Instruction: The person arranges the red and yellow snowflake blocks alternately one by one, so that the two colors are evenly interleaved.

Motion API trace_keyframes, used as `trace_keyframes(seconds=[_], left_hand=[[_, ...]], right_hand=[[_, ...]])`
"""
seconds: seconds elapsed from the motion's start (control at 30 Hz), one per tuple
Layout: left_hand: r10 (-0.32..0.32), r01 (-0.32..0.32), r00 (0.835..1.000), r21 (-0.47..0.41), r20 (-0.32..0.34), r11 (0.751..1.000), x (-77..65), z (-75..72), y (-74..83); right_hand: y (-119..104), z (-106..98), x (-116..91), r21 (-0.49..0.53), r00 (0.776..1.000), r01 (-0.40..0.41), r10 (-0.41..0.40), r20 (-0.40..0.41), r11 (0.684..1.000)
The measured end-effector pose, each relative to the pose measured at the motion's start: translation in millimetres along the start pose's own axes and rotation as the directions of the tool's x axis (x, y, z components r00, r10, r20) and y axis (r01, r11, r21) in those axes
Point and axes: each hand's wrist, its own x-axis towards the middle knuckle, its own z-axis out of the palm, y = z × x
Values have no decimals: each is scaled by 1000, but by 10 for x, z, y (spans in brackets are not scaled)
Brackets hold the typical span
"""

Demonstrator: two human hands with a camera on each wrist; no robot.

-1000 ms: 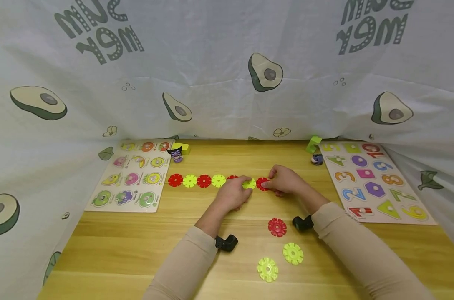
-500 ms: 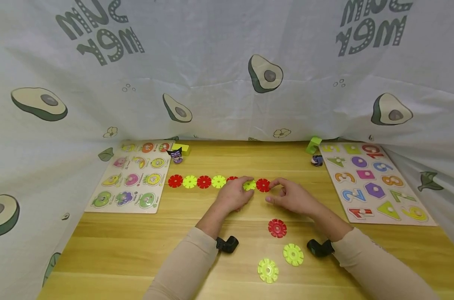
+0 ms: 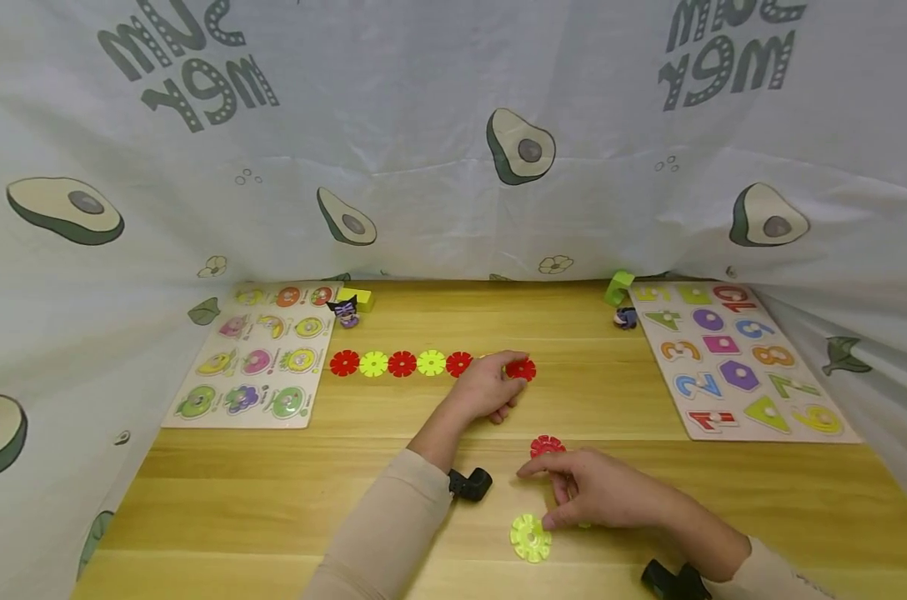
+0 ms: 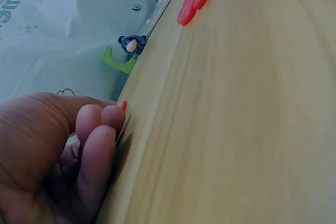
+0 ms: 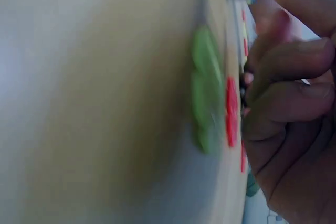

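A row of alternating red and yellow notched plastic discs (image 3: 402, 364) lies flat on the wooden table. My left hand (image 3: 487, 387) is at its right end, index finger and thumb curled around the red end disc (image 3: 527, 369), covering most of the yellow disc beside it. In the left wrist view, a red edge (image 4: 124, 105) shows at the fingertips. My right hand (image 3: 603, 492) hovers with parted fingers over the loose discs. Its thumb is by a yellow disc (image 3: 531, 538), its index finger overlaps a red disc (image 3: 547, 446), and another yellow disc is mostly hidden beneath it.
A fruit puzzle board (image 3: 254, 354) lies at the left, a number puzzle board (image 3: 742, 367) at the right. Small figurines (image 3: 344, 312) and green blocks (image 3: 618, 287) stand near the back. An avocado-print curtain (image 3: 438, 192) closes off the rear.
My right hand has let go of the red end disc and drawn back toward the loose discs. My left hand has shifted right, from the yellow disc to the red end disc.
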Motion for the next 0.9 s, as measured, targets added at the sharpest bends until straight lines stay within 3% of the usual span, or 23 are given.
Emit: trace_keyframes(seconds=[0.1, 0.33, 0.57, 0.8, 0.9], left_hand=[[-33, 34, 999, 33, -28, 999, 6, 25, 4], [-73, 78, 995, 79, -64, 994, 7, 44, 7], [-67, 73, 995, 86, -69, 994, 4, 51, 15], [-63, 69, 996, 96, -67, 993, 19, 60, 14], [-63, 69, 996, 95, -68, 993, 21, 60, 13]], right_hand=[[-8, 97, -40, -13, 997, 26, -25, 68, 1000], [-64, 170, -13, -136, 997, 37, -27, 77, 990], [-143, 187, 49, -184, 995, 50, -32, 99, 982], [-205, 238, 59, -303, 990, 111, -79, 117, 946], [-225, 242, 63, -320, 992, 95, -64, 104, 942]])
